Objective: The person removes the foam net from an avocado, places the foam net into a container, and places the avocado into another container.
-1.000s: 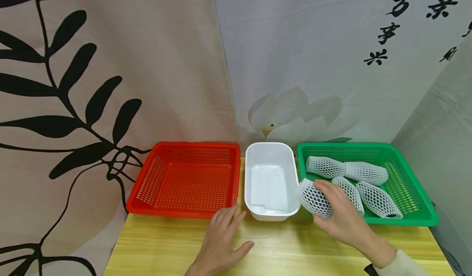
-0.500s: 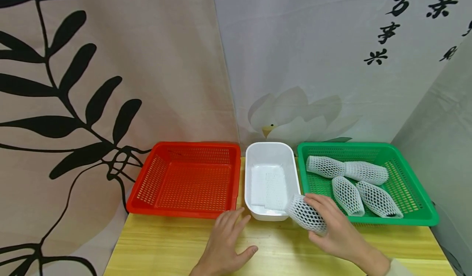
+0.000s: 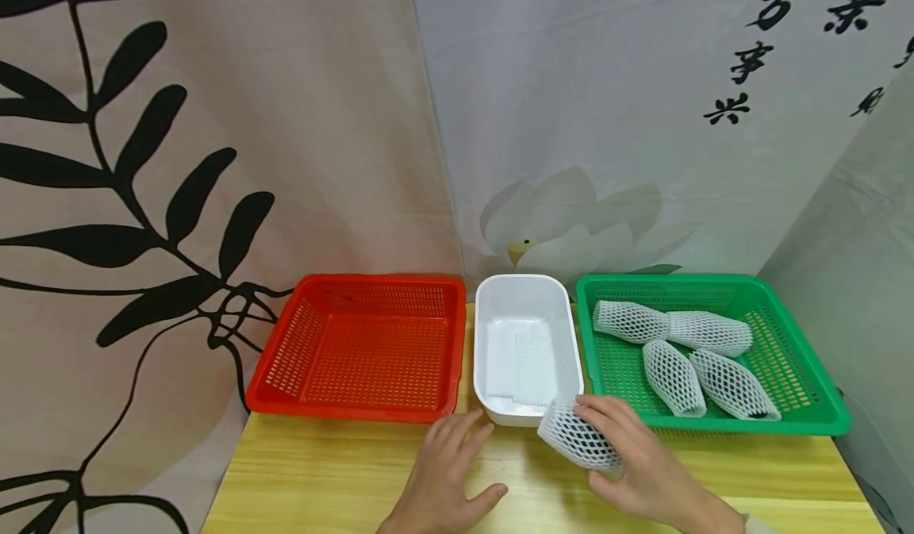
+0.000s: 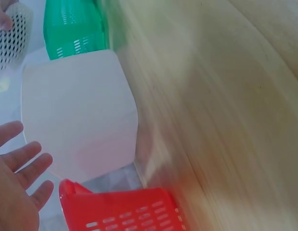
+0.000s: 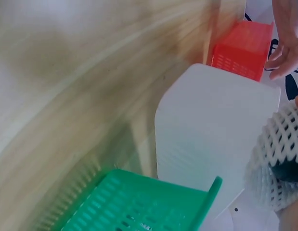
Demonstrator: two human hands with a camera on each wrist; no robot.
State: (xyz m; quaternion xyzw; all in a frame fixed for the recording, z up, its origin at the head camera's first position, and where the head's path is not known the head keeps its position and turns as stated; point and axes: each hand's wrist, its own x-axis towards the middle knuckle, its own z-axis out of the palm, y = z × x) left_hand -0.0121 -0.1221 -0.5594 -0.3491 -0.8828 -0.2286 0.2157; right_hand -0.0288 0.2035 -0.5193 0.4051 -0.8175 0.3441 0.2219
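My right hand (image 3: 646,466) grips a white foam-net sleeve (image 3: 580,436) just in front of the white tub's near right corner. Something dark shows through the mesh of this sleeve (image 5: 283,149) in the right wrist view. My left hand (image 3: 444,474) holds nothing; its fingers are spread, near the gap between the red basket and the white tub (image 3: 528,419). In the left wrist view the left hand (image 4: 16,183) has loosely extended fingers beside the tub's wall (image 4: 81,110).
The red basket (image 3: 378,359) stands at the left with nothing visible in it. Several net-wrapped pieces (image 3: 673,379) lie in the green basket (image 3: 807,375) at the right. A flat textured white piece (image 3: 534,370) lies in the tub. A printed curtain (image 3: 343,121) hangs behind.
The right hand has carried the net-wrapped piece from the green basket's front left corner leftward and toward the near side. The left hand has shifted slightly right.
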